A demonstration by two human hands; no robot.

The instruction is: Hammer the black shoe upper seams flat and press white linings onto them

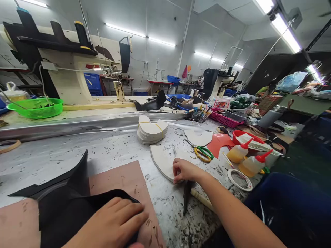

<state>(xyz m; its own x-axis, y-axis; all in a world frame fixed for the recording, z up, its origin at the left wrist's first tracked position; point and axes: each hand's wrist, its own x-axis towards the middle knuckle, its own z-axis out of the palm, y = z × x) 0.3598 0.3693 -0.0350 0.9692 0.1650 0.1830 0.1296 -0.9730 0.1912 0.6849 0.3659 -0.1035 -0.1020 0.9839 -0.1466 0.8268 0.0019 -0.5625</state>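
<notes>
My left hand lies with fingers stretched over a black leather piece, whose corner stands up at the far side. Beneath the leather is a pinkish-brown board. Further right, my right hand has curled fingers, thumb and forefinger pinched at the edge of a white curved pad. Right under that wrist is a hammer, its dark head pointing toward me and its pale handle partly hidden by my forearm. Behind the pad stands a stack of similar white pads tied with yellow bands.
Green-and-yellow scissors, a red sheet, glue bottles and a tape roll lie to the right. A sewing machine and a green basket stand at the back left. A pink basket sits further back.
</notes>
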